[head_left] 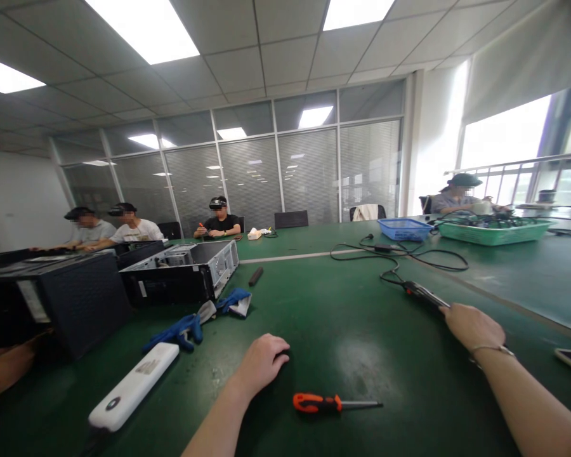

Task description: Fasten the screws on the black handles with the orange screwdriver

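My left hand (264, 360) rests on the green table, its fingers loosely bent and the thumb apart from the index finger. A dark patch shows between them; I see no held thing there. In front of it lies a screwdriver (316, 403) with an orange and black handle, its shaft pointing right. Off to the right, my right hand (476, 327) grips the near end of a slim corded tool, which looks like an electric screwdriver (426, 294), with a silver body and a red part. Its fingertips are partly hidden. A black cord (390, 276) runs from the tool's far end.
A white power strip (136, 386), blue gloves (183, 331), an open computer case (178, 276) and a dark case (83, 298) stand left. A dark bar (255, 276) lies beyond. Blue (404, 230) and green baskets (495, 233) sit back right. Several people sit around; another person's arm (9, 368) is at far left.
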A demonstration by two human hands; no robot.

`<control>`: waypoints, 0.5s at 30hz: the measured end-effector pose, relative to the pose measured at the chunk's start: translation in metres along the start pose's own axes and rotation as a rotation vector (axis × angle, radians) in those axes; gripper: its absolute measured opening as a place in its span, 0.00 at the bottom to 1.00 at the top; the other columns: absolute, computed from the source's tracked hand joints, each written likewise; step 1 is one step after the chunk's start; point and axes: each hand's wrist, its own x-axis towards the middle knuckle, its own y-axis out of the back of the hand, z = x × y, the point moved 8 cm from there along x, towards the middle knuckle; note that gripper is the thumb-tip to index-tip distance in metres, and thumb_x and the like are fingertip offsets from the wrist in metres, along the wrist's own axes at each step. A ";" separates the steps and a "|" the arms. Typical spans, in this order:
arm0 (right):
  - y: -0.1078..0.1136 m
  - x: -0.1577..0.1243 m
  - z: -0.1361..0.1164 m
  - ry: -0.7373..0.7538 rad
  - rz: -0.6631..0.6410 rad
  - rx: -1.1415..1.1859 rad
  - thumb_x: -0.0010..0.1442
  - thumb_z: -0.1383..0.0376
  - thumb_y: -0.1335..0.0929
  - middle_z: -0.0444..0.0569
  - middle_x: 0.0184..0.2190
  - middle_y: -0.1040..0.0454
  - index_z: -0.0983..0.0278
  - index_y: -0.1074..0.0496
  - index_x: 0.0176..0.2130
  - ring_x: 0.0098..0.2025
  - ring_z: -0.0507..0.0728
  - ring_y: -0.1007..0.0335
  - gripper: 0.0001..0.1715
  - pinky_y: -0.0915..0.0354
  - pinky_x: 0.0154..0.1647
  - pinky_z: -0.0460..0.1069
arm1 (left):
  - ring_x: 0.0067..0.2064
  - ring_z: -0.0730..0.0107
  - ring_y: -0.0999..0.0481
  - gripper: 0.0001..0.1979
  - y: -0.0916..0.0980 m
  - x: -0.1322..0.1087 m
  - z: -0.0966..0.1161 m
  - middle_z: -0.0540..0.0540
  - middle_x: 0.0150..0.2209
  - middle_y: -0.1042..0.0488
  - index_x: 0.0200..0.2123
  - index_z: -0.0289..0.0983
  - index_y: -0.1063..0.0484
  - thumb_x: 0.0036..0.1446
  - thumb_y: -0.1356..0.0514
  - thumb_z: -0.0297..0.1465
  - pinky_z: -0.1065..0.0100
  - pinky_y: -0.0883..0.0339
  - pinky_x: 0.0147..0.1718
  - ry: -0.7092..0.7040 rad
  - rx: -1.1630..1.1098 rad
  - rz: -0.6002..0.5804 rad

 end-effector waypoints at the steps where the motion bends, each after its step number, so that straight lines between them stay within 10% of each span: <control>1: 0.000 0.000 -0.001 0.008 -0.002 -0.006 0.61 0.53 0.43 0.67 0.36 0.25 0.68 0.24 0.32 0.37 0.70 0.26 0.28 0.32 0.34 0.58 | 0.47 0.65 0.28 0.13 0.000 0.000 -0.001 0.47 0.46 0.23 0.47 0.40 0.25 0.60 0.44 0.32 0.64 0.37 0.50 0.000 0.000 0.002; 15: 0.004 -0.007 -0.009 0.021 -0.070 -0.048 0.58 0.55 0.40 0.63 0.34 0.26 0.68 0.27 0.34 0.36 0.65 0.26 0.22 0.34 0.33 0.53 | 0.48 0.64 0.28 0.13 0.001 0.002 0.002 0.47 0.47 0.24 0.47 0.39 0.25 0.60 0.44 0.32 0.63 0.37 0.50 -0.008 0.003 -0.016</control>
